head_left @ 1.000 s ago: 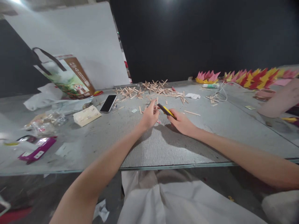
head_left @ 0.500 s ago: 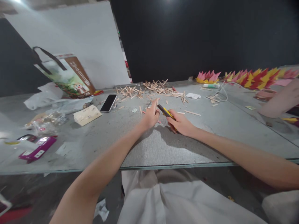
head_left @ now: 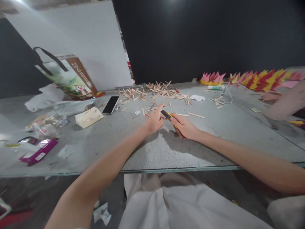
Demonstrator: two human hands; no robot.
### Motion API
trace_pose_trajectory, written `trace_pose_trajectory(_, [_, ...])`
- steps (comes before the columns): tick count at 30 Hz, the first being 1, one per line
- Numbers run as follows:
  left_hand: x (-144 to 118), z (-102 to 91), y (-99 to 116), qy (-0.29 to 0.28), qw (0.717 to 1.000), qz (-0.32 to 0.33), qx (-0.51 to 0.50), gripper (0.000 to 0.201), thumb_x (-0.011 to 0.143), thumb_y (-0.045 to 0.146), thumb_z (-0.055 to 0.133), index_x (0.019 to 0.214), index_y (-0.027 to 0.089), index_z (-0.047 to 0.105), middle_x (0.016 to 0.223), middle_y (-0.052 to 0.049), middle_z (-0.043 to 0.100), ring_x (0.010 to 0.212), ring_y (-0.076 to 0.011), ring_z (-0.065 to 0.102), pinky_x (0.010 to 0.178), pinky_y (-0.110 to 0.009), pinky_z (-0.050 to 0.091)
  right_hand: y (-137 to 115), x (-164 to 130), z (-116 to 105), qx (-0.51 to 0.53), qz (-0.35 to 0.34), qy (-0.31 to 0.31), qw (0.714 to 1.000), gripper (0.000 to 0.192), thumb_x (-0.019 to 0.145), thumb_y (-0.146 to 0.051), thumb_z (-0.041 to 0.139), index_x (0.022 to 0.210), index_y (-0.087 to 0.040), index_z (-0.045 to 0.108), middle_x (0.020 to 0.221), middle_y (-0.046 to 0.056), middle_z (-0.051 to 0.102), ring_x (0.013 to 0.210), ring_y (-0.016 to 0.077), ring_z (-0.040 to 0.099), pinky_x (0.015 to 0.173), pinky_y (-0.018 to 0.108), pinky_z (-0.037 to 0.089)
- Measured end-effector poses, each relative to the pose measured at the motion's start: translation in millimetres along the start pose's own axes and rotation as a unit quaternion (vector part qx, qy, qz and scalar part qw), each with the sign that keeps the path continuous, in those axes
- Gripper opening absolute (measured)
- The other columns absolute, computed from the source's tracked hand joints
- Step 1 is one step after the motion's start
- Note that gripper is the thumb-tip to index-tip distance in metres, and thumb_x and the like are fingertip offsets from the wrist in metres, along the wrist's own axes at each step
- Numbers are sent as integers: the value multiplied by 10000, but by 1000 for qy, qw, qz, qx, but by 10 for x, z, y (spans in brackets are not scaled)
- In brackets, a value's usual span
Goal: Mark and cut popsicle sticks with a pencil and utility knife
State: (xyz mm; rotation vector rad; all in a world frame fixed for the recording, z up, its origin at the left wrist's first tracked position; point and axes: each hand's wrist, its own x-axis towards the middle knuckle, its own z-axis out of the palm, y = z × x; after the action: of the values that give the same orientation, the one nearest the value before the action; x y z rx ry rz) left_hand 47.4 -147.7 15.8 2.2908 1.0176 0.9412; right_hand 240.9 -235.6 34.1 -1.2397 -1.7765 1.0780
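Note:
My right hand (head_left: pixel 184 125) is closed round a black and yellow utility knife (head_left: pixel 168 116), its front end pointing up and to the left. Just left of the knife, my left hand (head_left: pixel 155 121) pinches what looks like a small wooden stick (head_left: pixel 163 106), mostly hidden by the fingers. The knife's tip lies close to these fingers; whether it touches the stick I cannot tell. Beyond both hands spreads a pile of wooden sticks (head_left: pixel 164 91), many of them crossed. A few loose sticks (head_left: pixel 196 115) lie flat on the grey table (head_left: pixel 152 156) to the right.
At the left are a phone (head_left: pixel 111 105), a cream paper pad (head_left: pixel 89 117), a printed bag (head_left: pixel 73 78) and a purple packet (head_left: pixel 39 152). Pink, red and yellow folded paper pieces (head_left: pixel 264 81) line the back right, near a white cable (head_left: pixel 228 95).
My right hand has turned slightly, and the knife now lies lower, with less of its yellow body showing. My left fingers have shifted a little rightward and down.

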Motion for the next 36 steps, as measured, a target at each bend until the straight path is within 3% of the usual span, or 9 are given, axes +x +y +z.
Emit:
trace_pose_trajectory(6, [-26, 25, -29, 6, 1000, -7, 15, 603, 851, 72, 550, 1441, 192, 512, 658, 36, 521, 636, -209, 610, 815, -395, 582, -58, 84, -116, -17, 24, -38, 999, 222, 1101, -432, 440, 1058, -234, 530, 526, -120, 428, 283, 105, 425, 262, 191, 300])
trace_pose_trajectory(13, [-15, -5, -23, 28, 1000, 2, -10, 574, 841, 83, 552, 1397, 214, 485, 673, 56, 527, 575, -165, 546, 721, -322, 551, -47, 83, 37, -12, 5, -8, 1000, 235, 1119, -447, 407, 992, -258, 464, 499, -115, 424, 285, 116, 448, 261, 195, 300])
trace_pose_trajectory(20, [-39, 85, -85, 32, 999, -9, 3, 553, 799, 55, 589, 1327, 213, 538, 731, 17, 586, 685, -196, 629, 757, -336, 541, -274, 223, -351, -41, 43, -111, 992, 315, 1089, -490, 519, 882, -255, 483, 437, -92, 414, 266, 107, 362, 255, 229, 305])
trace_pose_trajectory(22, [-26, 107, -112, 47, 999, -16, -8, 548, 797, 55, 591, 1320, 206, 530, 763, 10, 615, 692, -190, 647, 750, -334, 545, -269, 244, -303, -27, 44, -109, 993, 321, 1089, -490, 517, 873, -257, 472, 444, -92, 414, 268, 105, 367, 254, 229, 305])
trace_pose_trajectory(28, [10, 57, -165, 43, 997, -31, -51, 540, 838, 79, 589, 1353, 204, 488, 842, 5, 655, 616, -150, 648, 655, -307, 534, -139, 219, 95, -7, 52, -9, 999, 249, 1122, -432, 426, 956, -254, 475, 494, -91, 436, 291, 121, 462, 248, 210, 320])
trace_pose_trajectory(32, [5, 57, -174, 38, 999, -20, -2, 558, 801, 40, 590, 1331, 199, 520, 799, 11, 648, 631, -161, 627, 704, -324, 544, -211, 302, -108, -34, 78, -62, 994, 294, 1098, -485, 505, 931, -244, 512, 444, -82, 437, 262, 123, 406, 245, 228, 296])
trace_pose_trajectory(36, [-6, 108, -192, 35, 999, -24, -7, 559, 782, 20, 573, 1316, 180, 529, 727, 25, 621, 581, -163, 606, 651, -311, 525, -373, 372, -331, -23, 87, -113, 990, 311, 1085, -478, 545, 893, -233, 544, 441, -75, 423, 272, 104, 354, 261, 233, 306])
